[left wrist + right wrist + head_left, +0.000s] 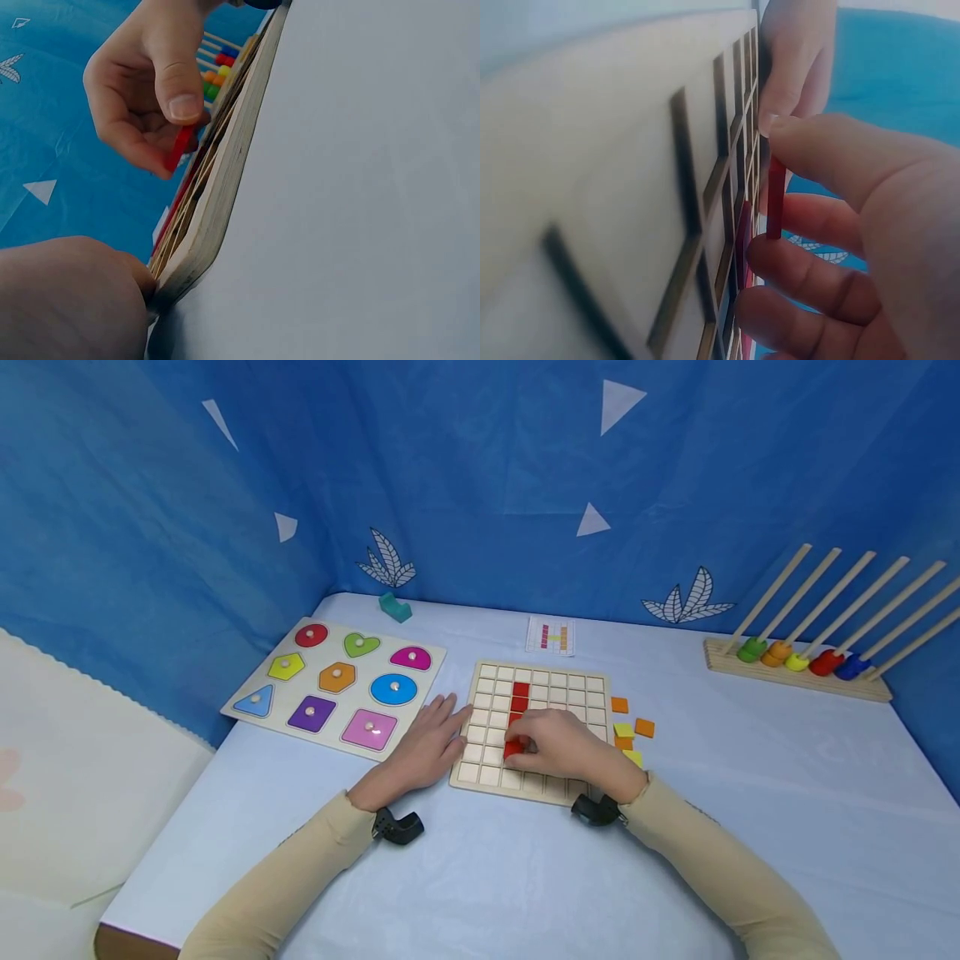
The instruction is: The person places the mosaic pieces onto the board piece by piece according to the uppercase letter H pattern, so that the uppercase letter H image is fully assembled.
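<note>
Between the thumb and fingers of my right hand (562,743) is a thin red square tile (776,202), pinched by its edges close over the wooden grid board (468,773). Other red tiles (521,689) lie in one column of that board, partly hidden behind the right hand. My left hand (426,742) rests at the board's left edge, fingers extended and holding nothing. In the left wrist view, the pinched tile stands on edge just off the board's face.
Loose orange tiles (644,727) and yellow tiles (623,730) lie right of the board. Behind it is a pattern card (551,636). A knobbed shape puzzle (337,637) occupies the left, near a teal piece (395,607). A wooden peg stand (802,675) with coloured beads stands far right.
</note>
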### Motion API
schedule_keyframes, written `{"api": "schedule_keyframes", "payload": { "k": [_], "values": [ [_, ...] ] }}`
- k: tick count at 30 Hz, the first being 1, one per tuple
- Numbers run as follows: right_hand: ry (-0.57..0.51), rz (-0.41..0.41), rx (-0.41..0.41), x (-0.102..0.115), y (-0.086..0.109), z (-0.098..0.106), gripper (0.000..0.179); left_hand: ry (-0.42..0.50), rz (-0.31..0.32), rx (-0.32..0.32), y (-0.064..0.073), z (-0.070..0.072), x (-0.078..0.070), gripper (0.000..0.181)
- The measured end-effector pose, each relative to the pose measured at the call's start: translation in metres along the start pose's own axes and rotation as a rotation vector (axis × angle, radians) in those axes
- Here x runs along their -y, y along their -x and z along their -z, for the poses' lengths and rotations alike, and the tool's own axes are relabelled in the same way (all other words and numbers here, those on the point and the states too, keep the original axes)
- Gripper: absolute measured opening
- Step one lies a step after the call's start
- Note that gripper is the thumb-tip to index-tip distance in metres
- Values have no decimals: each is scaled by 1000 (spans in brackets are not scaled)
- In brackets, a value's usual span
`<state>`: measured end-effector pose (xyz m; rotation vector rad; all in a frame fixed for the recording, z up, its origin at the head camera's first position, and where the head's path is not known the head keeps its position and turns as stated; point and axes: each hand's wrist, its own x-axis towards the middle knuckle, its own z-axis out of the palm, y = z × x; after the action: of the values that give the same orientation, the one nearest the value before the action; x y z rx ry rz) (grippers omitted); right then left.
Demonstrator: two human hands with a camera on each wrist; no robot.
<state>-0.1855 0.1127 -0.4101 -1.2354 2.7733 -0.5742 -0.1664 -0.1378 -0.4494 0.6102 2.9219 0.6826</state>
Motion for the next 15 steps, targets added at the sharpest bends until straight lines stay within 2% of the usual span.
{"api": "schedule_keyframes", "payload": {
  "k": [15],
  "values": [
    [-1, 1, -8, -1, 1, -3, 13, 5, 9, 6, 0, 2, -2, 56]
  ]
}}
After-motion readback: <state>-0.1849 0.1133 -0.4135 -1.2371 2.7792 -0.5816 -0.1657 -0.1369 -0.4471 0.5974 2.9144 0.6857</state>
